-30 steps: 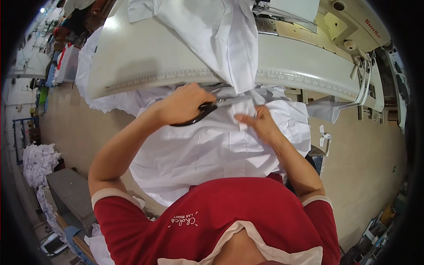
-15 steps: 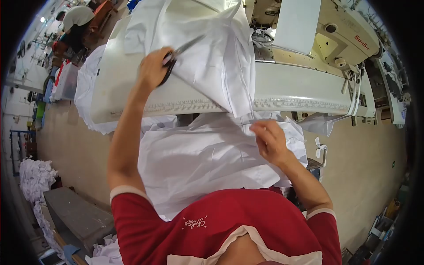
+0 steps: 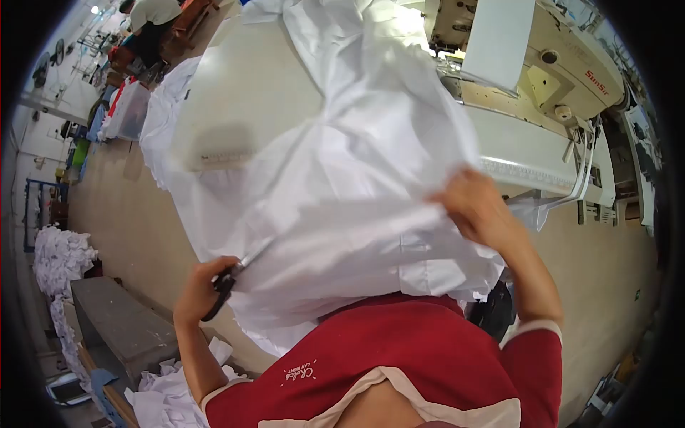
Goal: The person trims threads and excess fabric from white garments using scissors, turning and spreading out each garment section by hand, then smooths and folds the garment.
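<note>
At the lower left of the frame, the left hand [image 3: 200, 291] is wrapped round the handles of the scissors [image 3: 223, 284], blades over the white cloth [image 3: 342, 171] — which fills the centre and drapes off the pale table [image 3: 246, 85]. The right hand [image 3: 477, 210], blurred right of centre, has its fingers at the cloth — whether they grip it, I cannot tell.

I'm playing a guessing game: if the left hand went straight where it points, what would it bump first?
Probably the white cloth, beyond the scissors the left hand holds, though depth is hard to tell.
</note>
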Demonstrator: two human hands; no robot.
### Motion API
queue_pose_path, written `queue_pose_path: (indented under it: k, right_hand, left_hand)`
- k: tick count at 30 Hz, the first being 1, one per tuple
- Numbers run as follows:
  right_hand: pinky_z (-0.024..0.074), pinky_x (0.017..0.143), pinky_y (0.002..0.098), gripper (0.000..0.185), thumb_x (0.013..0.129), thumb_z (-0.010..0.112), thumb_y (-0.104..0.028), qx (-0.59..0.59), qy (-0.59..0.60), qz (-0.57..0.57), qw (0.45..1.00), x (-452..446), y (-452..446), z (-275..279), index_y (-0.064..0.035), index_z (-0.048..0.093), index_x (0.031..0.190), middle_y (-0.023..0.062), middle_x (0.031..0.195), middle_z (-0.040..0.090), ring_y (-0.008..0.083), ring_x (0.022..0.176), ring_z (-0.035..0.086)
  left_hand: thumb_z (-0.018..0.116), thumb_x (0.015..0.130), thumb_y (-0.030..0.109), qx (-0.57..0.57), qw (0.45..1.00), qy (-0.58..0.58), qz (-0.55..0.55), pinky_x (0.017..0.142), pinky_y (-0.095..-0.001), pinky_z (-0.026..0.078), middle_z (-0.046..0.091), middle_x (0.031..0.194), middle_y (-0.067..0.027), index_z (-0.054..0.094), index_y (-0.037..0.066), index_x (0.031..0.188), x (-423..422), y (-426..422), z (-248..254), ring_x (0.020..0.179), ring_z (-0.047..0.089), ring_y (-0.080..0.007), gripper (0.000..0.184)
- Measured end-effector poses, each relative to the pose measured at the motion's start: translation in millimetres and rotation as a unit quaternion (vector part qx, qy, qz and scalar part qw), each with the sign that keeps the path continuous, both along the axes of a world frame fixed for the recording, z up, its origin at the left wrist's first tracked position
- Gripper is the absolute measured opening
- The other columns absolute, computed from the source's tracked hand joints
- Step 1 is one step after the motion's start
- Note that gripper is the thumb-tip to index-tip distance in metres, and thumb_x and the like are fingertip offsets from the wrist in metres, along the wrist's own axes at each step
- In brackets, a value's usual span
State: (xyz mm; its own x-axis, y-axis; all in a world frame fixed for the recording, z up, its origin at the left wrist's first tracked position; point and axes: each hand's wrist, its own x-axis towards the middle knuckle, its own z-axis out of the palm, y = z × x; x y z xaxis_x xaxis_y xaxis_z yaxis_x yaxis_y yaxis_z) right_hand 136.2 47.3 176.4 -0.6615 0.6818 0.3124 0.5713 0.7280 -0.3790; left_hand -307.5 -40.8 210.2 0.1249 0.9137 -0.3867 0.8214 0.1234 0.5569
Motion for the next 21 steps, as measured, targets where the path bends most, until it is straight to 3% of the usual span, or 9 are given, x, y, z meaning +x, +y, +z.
queue_pose_path:
  k: [3,4,7,10,12,15,16,18,21]
  right_hand:
    - [0.0450,0.069,0.0360,0.053,0.066,0.064,-0.001,-0.236,-0.034,-0.009,0.971,31,-84,19,-0.0142,0.059,0.118,0.0083,0.066,0.059,0.0300,0.062,0.056]
    - [0.0461,0.072,0.0350,0.052,0.070,0.064,-0.001,-0.305,-0.098,-0.033,0.947,43,-102,-1,-0.0114,0.057,0.121,0.0095,0.077,0.066,0.0272,0.070,0.061]
    - [0.0462,0.079,0.0314,0.036,0.076,0.064,-0.002,-0.658,0.111,-0.124,0.734,79,-138,-101,-0.0081,0.064,0.111,0.0100,0.096,0.068,0.0221,0.084,0.062]
    - [0.0463,0.081,0.0289,0.025,0.080,0.065,-0.009,-0.633,-0.042,-0.039,0.772,107,-112,-91,-0.0048,0.066,0.104,0.0070,0.095,0.068,0.0153,0.087,0.061]
    - [0.0480,0.077,0.0303,0.020,0.076,0.065,-0.006,-0.504,-0.055,-0.123,0.853,99,-84,-65,-0.0017,0.068,0.095,0.0099,0.092,0.068,0.0161,0.083,0.062]
    - [0.0417,0.090,0.0343,0.040,0.079,0.065,-0.016,-0.245,0.180,-0.202,0.931,34,-37,-76,-0.0024,0.059,0.117,0.0123,0.113,0.062,0.0216,0.102,0.057]
    - [0.0391,0.094,0.0357,0.047,0.081,0.067,-0.022,-0.265,0.226,-0.208,0.914,11,-21,-90,-0.0010,0.055,0.122,0.0128,0.114,0.060,0.0224,0.105,0.054]
    - [0.0448,0.085,0.0321,0.048,0.079,0.071,-0.027,-0.475,0.414,-0.248,0.736,-35,3,-86,0.0067,0.058,0.110,0.0156,0.105,0.063,0.0220,0.094,0.059]
    - [0.0478,0.072,0.0270,0.042,0.077,0.073,-0.025,-0.564,0.468,-0.232,0.640,-56,12,-109,0.0058,0.060,0.104,0.0109,0.094,0.064,0.0144,0.081,0.060]
  left_hand:
    - [0.058,0.065,-0.008,-0.058,0.991,-0.046,-0.109,0.072,-0.0321,0.047,0.064,0.085,-0.0180,0.060,0.001,0.104,29,-10,-35,0.076,0.062,-0.0286,0.039]
    - [0.058,0.067,-0.007,-0.080,0.985,-0.071,-0.138,0.074,-0.0335,0.047,0.064,0.087,-0.0189,0.060,0.000,0.103,37,-13,-58,0.078,0.062,-0.0311,0.037]
    - [0.058,0.068,-0.004,-0.142,0.966,-0.081,-0.202,0.076,-0.0355,0.047,0.063,0.093,-0.0212,0.061,0.001,0.104,50,-16,-109,0.082,0.061,-0.0348,0.036]
    - [0.058,0.069,-0.004,-0.088,0.960,-0.073,-0.257,0.078,-0.0352,0.047,0.064,0.095,-0.0204,0.062,0.001,0.108,39,-6,-102,0.084,0.062,-0.0333,0.040]
    - [0.059,0.072,-0.004,-0.097,0.977,-0.070,-0.177,0.080,-0.0346,0.047,0.064,0.097,-0.0177,0.062,0.001,0.108,33,11,-71,0.087,0.062,-0.0304,0.036]
    - [0.059,0.076,0.001,0.095,0.966,-0.097,-0.220,0.079,-0.0367,0.045,0.061,0.096,-0.0167,0.058,0.001,0.114,45,54,-60,0.087,0.058,-0.0318,0.037]
    - [0.057,0.078,0.003,0.148,0.954,-0.060,-0.253,0.079,-0.0380,0.044,0.060,0.094,-0.0169,0.055,0.002,0.117,61,69,-58,0.088,0.057,-0.0332,0.039]
    - [0.053,0.080,0.007,0.173,0.936,-0.038,-0.303,0.081,-0.0393,0.042,0.058,0.091,-0.0176,0.051,0.004,0.121,88,103,-62,0.090,0.054,-0.0353,0.041]
    - [0.050,0.081,0.008,0.115,0.920,-0.018,-0.373,0.077,-0.0387,0.041,0.058,0.086,-0.0174,0.050,0.004,0.119,113,145,-62,0.087,0.054,-0.0349,0.039]
